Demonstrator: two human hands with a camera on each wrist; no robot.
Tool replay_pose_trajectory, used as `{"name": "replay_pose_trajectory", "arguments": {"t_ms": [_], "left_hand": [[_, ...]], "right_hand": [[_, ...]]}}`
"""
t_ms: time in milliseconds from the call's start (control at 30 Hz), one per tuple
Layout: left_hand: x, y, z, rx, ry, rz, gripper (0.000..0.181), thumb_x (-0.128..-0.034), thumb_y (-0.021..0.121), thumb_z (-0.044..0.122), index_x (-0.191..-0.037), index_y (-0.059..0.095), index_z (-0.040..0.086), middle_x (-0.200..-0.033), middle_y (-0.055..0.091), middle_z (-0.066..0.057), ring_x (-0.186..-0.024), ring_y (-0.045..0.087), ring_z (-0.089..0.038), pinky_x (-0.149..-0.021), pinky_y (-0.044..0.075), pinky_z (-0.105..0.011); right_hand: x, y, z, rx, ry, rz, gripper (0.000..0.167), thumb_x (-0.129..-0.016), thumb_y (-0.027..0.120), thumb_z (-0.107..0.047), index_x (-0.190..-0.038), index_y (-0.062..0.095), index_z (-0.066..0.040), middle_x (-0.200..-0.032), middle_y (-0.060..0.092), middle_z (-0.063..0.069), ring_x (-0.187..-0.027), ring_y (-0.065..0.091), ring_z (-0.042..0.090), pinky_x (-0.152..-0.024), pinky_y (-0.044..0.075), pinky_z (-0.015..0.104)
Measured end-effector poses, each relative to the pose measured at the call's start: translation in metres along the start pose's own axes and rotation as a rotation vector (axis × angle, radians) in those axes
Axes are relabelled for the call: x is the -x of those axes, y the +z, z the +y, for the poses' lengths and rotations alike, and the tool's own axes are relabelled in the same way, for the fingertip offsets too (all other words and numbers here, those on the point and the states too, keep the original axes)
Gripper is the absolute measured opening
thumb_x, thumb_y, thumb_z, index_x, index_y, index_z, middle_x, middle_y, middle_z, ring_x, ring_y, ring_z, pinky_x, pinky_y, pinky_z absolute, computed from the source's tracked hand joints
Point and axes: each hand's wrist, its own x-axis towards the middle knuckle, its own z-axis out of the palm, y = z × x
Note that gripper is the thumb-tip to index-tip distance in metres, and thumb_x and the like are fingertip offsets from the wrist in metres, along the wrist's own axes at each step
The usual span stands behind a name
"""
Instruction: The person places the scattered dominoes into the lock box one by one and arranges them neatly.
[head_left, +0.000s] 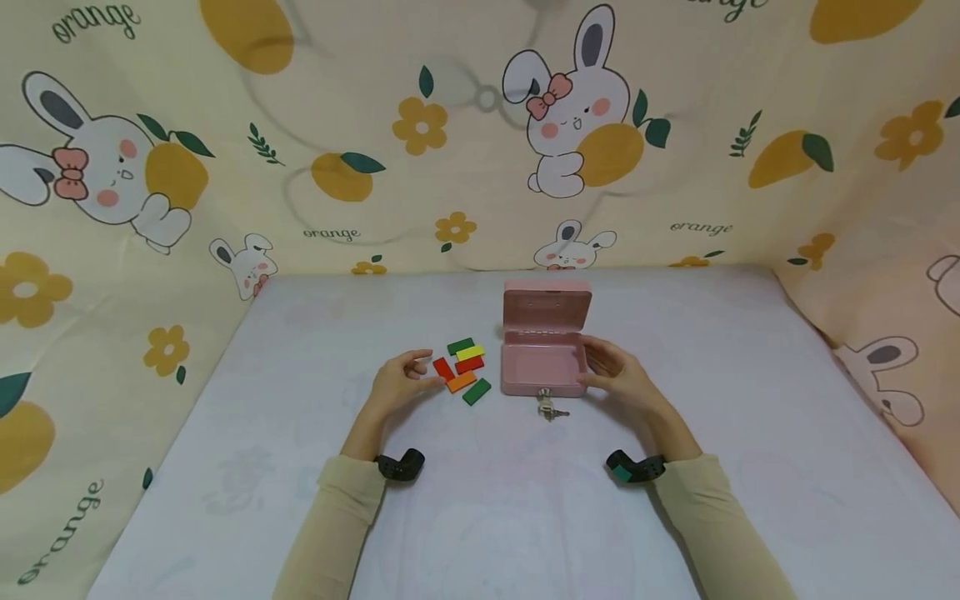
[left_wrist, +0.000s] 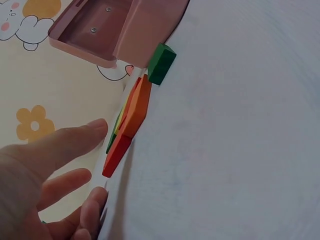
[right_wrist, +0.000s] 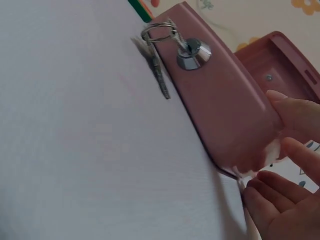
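Beside a loose group of small wooden blocks, my left hand [head_left: 397, 385] is held with thumb and fingers apart, nothing between them. The group has a red block [head_left: 443, 369] nearest the hand, an orange block [head_left: 461, 382], another red block [head_left: 469, 364], a yellow block [head_left: 470, 353] and two green blocks [head_left: 477, 392]. A pink metal cash box [head_left: 517, 389] stands to their right, lid [head_left: 547, 310] raised. At its right side rests my right hand [head_left: 624, 377], thumb at the rim and fairly straight fingers along the outer wall [right_wrist: 225, 115].
Keys [right_wrist: 157, 70] on a ring hang from the lock [right_wrist: 195, 54] on the box's front. A white cloth [head_left: 517, 517] covers the table. Patterned fabric [head_left: 465, 183] rises behind and at both sides. Each wrist wears a black camera mount [head_left: 401, 465].
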Motion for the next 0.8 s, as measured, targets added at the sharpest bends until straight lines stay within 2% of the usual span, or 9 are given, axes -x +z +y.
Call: {"name": "replay_pose_trajectory", "arguments": {"t_ms": [133, 433, 800], "left_hand": [[-0.0017, 0.0000, -0.0006, -0.019, 0.004, -0.002, 0.054, -0.0802, 0.078, 0.023, -0.129, 0.060, 0.010, -0.097, 0.062, -0.012, -0.084, 0.052, -0.017, -0.075, 0.037, -0.022], [-0.0007, 0.0031, 0.0018, -0.032, 0.002, -0.015, 0.050, -0.0799, 0.078, 0.026, -0.126, 0.063, 0.011, -0.094, 0.058, -0.008, -0.086, 0.051, -0.018, -0.074, 0.037, -0.024], [-0.0002, 0.0034, 0.0051, -0.058, -0.038, -0.023, 0.049, -0.0799, 0.077, 0.029, -0.125, 0.064, 0.014, -0.094, 0.056, -0.008, -0.088, 0.048, -0.019, -0.074, 0.034, -0.027]], "right_hand": [[-0.0016, 0.0015, 0.0004, -0.003, -0.024, -0.025, 0.071, -0.086, 0.064, 0.004, -0.145, 0.027, 0.012, -0.153, 0.025, 0.033, -0.142, 0.021, 0.050, -0.104, 0.033, 0.006], [-0.0020, -0.0001, 0.0042, -0.035, -0.019, -0.073, 0.077, -0.086, 0.064, 0.005, -0.149, 0.020, 0.008, -0.157, 0.018, 0.029, -0.145, 0.015, 0.048, -0.104, 0.032, 0.005], [-0.0017, -0.0004, 0.0031, -0.014, 0.007, -0.071, 0.079, -0.085, 0.067, 0.003, -0.150, 0.022, 0.004, -0.158, 0.019, 0.026, -0.146, 0.017, 0.046, -0.104, 0.033, 0.006]]}}
